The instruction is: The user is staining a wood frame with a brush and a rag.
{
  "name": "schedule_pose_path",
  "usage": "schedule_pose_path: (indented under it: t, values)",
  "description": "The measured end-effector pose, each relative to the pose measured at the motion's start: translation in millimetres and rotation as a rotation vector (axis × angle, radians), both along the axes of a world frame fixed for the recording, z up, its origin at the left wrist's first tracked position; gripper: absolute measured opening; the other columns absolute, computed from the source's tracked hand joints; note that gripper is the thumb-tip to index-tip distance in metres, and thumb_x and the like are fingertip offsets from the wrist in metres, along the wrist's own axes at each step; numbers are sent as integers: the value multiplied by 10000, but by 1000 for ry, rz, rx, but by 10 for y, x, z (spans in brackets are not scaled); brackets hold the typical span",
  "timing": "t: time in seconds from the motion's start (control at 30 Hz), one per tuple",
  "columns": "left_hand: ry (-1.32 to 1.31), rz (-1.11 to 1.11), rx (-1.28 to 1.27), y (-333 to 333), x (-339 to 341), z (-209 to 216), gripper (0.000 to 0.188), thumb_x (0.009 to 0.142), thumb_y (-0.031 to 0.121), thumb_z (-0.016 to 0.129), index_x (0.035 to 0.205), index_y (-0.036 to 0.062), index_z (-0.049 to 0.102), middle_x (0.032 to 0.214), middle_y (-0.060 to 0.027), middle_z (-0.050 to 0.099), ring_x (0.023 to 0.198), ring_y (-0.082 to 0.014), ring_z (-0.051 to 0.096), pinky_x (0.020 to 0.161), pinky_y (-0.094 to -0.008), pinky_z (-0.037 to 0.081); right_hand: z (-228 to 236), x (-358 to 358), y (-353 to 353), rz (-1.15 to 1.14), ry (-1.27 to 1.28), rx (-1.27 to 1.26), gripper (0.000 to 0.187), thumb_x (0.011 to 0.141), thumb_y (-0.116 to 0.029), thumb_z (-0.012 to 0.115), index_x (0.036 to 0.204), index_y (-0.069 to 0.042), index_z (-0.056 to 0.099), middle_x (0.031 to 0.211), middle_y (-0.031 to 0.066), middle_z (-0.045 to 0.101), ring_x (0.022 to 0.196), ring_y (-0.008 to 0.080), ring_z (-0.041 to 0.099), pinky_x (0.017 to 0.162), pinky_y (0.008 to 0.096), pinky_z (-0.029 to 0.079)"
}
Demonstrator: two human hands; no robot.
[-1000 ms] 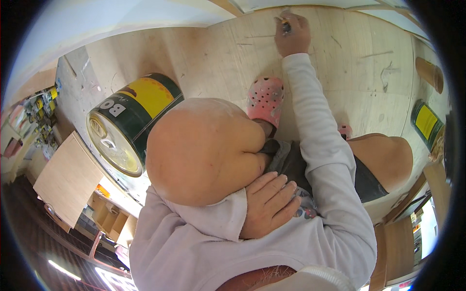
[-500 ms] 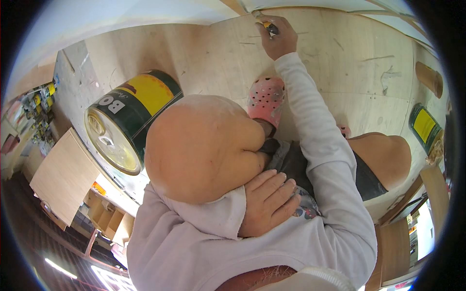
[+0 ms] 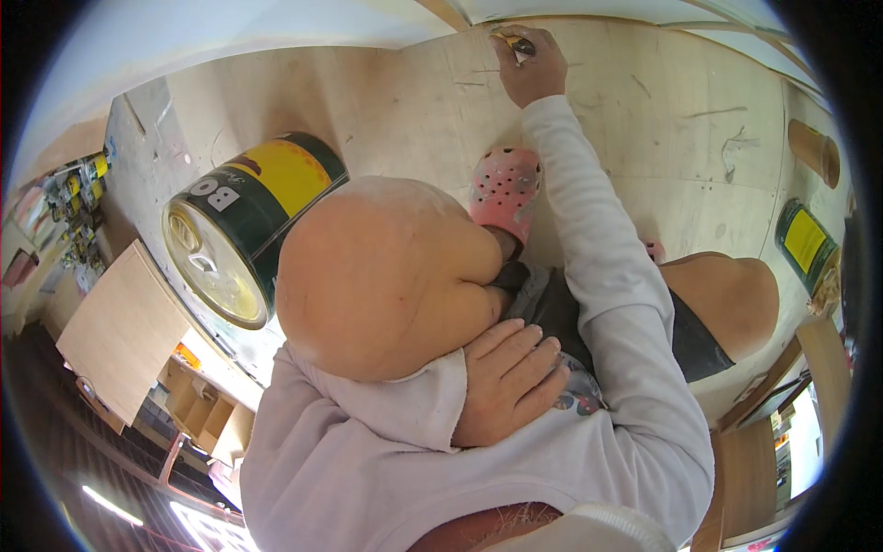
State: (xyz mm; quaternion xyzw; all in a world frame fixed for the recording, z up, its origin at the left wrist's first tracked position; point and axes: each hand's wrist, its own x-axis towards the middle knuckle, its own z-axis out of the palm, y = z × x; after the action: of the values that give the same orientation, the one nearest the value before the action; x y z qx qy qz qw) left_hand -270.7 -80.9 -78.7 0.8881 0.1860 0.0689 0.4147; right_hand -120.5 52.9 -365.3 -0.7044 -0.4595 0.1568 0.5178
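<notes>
At arm's length, close to the far edge of the wooden board floor [image 3: 395, 101], my right hand [image 3: 539, 75] is closed around a small paintbrush [image 3: 523, 46] with a black and yellow handle. Its tip points toward the seam where the boards meet the white wall panel [image 3: 303, 28]; the bristles are hard to make out. Across my lap lies my left hand [image 3: 511, 385], fingers stretched out flat and holding nothing, below my bent knee. A pink clog [image 3: 506, 189] on my foot stands on the boards below the brush.
A large green and yellow paint can [image 3: 248, 216] stands left of my knee. Another green and yellow can [image 3: 805, 241] and a brown cylinder [image 3: 813, 152] are at the right. Wooden strips [image 3: 446, 13] edge the wall. Shelving units [image 3: 198, 414] and a wood panel [image 3: 124, 327] are lower left.
My right hand has shifted slightly to the right with the paintbrush, and less of the brush's tip shows. My left hand stays in place on my lap.
</notes>
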Motion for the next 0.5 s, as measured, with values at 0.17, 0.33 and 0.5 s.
schedule_pose_path:
  t: [0.17,0.33,0.5]
  values:
    - [2,-11,-20,16,-14,-7,295,721,185,613,988,63,638,1009,-163,620,894,-297,610,801,-420,502,1,-6,3,-17,132,18,156,745,-192,706,861,-104,649,829,67,635,723,229,621,670,326,518]
    - [4,-24,-34,19,-26,-7,302,727,187,599,1001,67,635,1020,-167,616,904,-299,608,807,-425,501,31,-26,21,22,3,66,171,735,-173,714,882,-102,664,834,77,630,727,220,626,669,329,522]
    - [-6,0,-35,0,-49,-6,308,727,192,598,1001,55,629,1028,-173,613,913,-305,607,821,-435,497,33,-73,39,83,-57,14,177,742,-164,705,893,-94,644,836,98,620,734,251,616,659,345,522]
